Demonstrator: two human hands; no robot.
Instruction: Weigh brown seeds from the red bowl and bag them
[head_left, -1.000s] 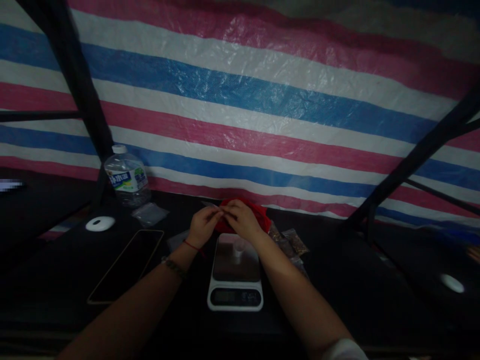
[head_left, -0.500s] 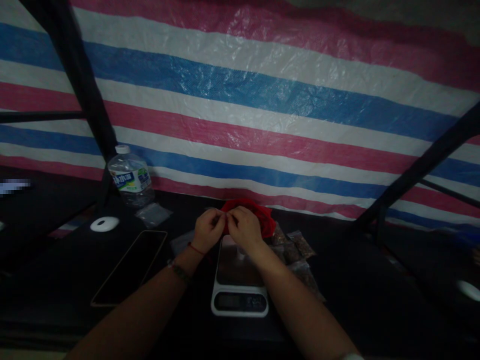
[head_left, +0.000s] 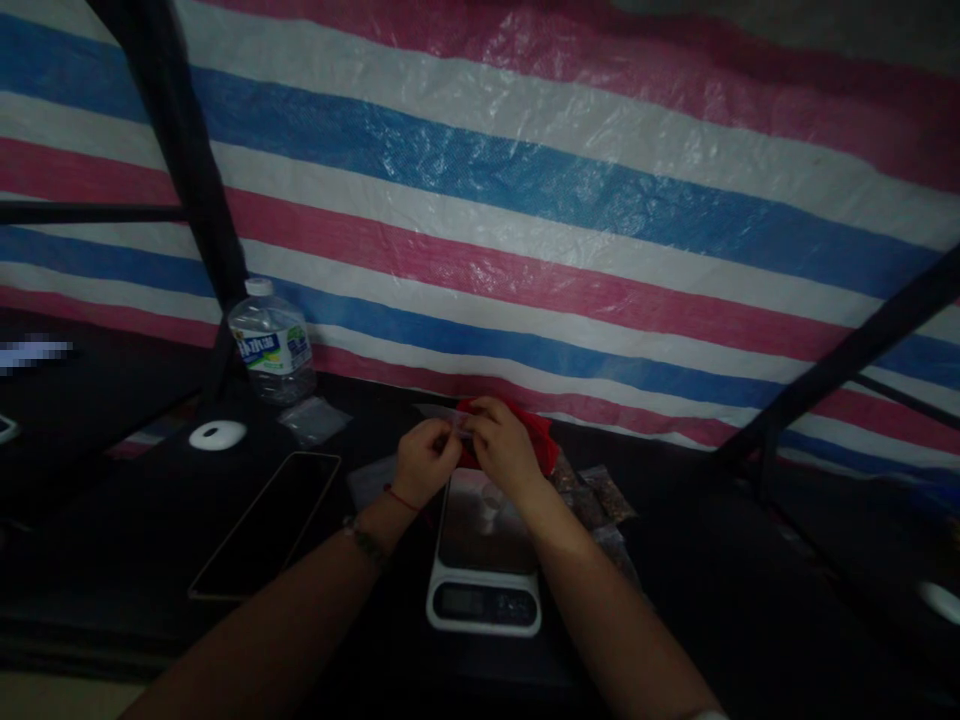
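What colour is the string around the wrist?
Red: a thin red string on the left hand's wrist, seen in the head view.

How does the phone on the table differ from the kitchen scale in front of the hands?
The phone is a thin, dark slab with a pale edge; the scale is thicker, white-bodied, with a shiny plate. The phone lies slanted, left of the left hand; the scale sits squarely under both hands, the right hand included. The scale has a front display; the phone's screen is black. Both lie flat on the dark table.
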